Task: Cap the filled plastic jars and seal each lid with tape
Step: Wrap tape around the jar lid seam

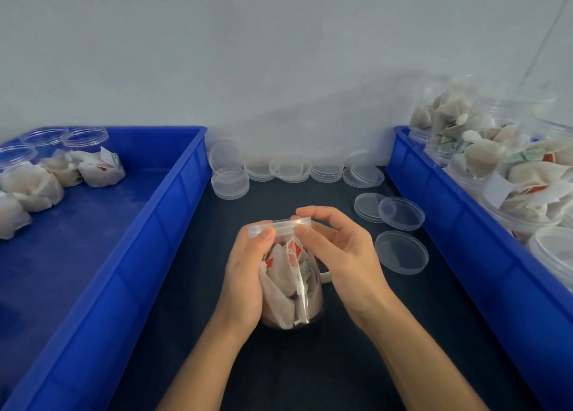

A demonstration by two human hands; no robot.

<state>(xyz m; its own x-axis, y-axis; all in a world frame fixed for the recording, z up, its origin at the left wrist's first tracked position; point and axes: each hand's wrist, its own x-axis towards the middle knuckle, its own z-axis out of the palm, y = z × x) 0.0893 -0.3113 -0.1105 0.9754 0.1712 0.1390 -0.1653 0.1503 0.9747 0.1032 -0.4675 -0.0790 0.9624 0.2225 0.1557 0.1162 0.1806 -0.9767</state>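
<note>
Hands (248,264) (338,249) grip capped jar (291,286), apparently taped.

Two blue bins (173,212), one either side of the held jar (291,286). Three open filled jars (90,159) in the bin left of it. Three loose lids (401,252) just right of it. Further stacked lids, too blurry to count.
</note>
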